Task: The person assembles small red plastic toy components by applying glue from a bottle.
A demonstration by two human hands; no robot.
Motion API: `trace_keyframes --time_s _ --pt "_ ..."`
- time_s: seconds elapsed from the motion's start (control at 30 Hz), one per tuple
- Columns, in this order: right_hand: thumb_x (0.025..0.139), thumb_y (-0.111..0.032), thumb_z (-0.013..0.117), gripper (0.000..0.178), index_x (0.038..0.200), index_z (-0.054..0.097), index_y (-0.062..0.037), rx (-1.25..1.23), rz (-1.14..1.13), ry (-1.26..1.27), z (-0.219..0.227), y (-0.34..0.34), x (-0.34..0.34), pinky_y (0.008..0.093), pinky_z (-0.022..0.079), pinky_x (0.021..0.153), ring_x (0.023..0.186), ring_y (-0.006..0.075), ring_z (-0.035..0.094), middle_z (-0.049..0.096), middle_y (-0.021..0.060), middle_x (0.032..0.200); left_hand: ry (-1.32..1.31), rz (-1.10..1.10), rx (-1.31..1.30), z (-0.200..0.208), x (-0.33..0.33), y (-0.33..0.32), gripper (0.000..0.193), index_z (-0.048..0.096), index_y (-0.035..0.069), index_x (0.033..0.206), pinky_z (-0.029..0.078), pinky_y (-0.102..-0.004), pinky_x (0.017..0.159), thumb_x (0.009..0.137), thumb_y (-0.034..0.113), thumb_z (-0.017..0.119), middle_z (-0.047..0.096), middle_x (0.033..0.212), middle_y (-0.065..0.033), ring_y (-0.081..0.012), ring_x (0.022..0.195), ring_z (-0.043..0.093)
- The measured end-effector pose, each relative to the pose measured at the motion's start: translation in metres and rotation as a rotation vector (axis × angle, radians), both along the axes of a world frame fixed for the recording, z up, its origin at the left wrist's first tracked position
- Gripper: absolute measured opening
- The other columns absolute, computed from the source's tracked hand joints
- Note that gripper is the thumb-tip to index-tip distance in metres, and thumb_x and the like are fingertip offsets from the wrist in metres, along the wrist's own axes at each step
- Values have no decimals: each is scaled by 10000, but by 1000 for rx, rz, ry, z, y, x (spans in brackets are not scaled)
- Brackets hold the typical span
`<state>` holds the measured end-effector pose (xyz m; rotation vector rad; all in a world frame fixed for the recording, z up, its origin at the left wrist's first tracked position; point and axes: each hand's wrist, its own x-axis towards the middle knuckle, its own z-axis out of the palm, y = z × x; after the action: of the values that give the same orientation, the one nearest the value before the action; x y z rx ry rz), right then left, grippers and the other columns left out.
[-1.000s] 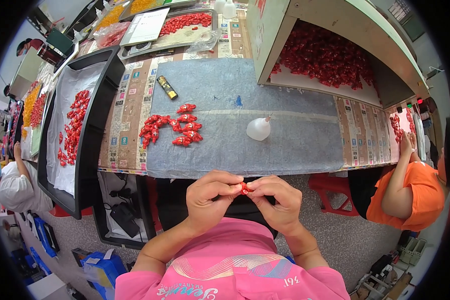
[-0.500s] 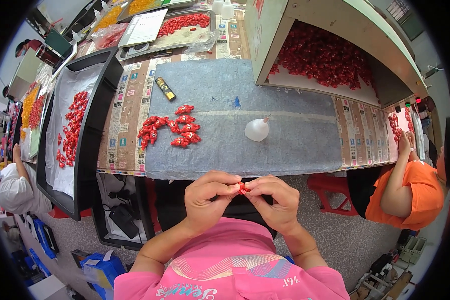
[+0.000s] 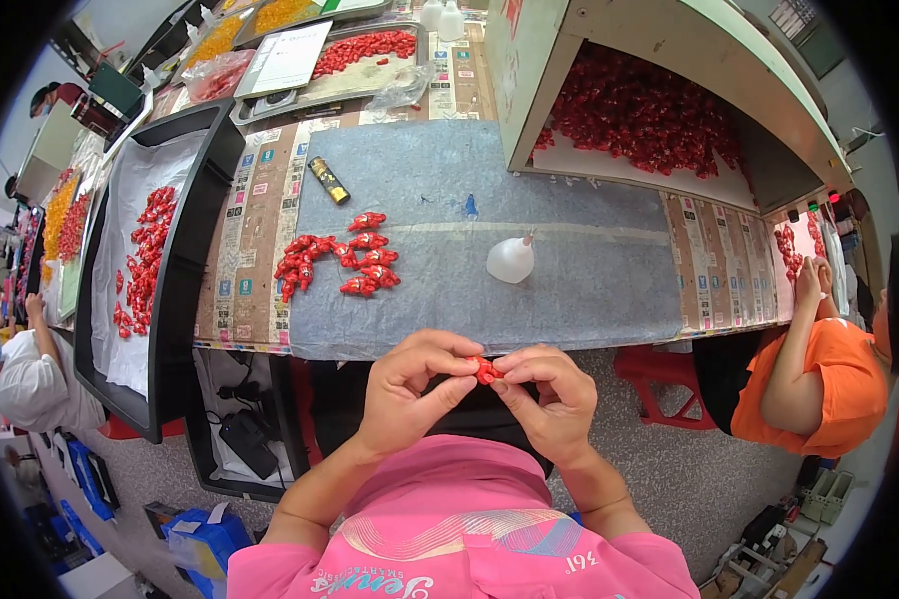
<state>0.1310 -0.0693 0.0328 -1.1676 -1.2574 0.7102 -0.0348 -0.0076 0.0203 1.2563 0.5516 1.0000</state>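
Between my two hands, in front of the table's near edge, is a small red plastic figure. My left hand pinches its left side with thumb and fingertips. The fingertips of my right hand are closed on its right side. Parts of the figure are covered by my fingers. Beyond my hands, a group of similar red figures lies on the blue-grey mat, some of them in a row. A white squeeze bottle with a thin tip stands on the mat to their right.
A black and gold cylinder lies at the mat's far left. Left of the mat, a black tray holds red pieces on white lining. A pale open-fronted box with heaped red pieces stands far right. People sit at both sides, one in an orange shirt.
My fingers have shifted on the red figure, and more of it shows between them. My left hand has risen slightly. The things on the table keep their places.
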Motion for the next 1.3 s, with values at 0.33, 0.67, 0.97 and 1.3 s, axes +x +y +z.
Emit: trace_keyframes --time_s 0.33,0.67,0.97,1.3 --pt "787 61 675 192 969 625 30 -64 121 149 4 -1 4 287 526 786 891 202 625 624 137 950 -278 -141 -403 -6 -1 2 232 609 43 904 506 -283 814 763 -140 633 580 1002 -112 -163 882 602" --pt "764 -3 720 131 882 661 -2 -102 108 -66 3 5 8 268 494 680 802 184 623 653 93 855 -257 -158 -420 -5 -2 4 204 617 28 913 499 -274 835 776 -119 651 594 1017 -107 -157 928 592" --pt "763 6 711 120 867 653 -6 25 126 -183 3 8 6 267 489 633 723 189 622 651 100 811 -199 -146 -346 -6 -6 4 186 664 13 880 523 -288 812 745 -111 692 642 984 -129 -167 903 626" --pt "752 12 718 159 891 646 -11 42 159 -189 5 8 15 266 499 659 765 191 633 646 102 846 -204 -151 -293 -2 -2 4 208 652 11 893 528 -298 811 744 -132 676 632 983 -136 -181 896 628"
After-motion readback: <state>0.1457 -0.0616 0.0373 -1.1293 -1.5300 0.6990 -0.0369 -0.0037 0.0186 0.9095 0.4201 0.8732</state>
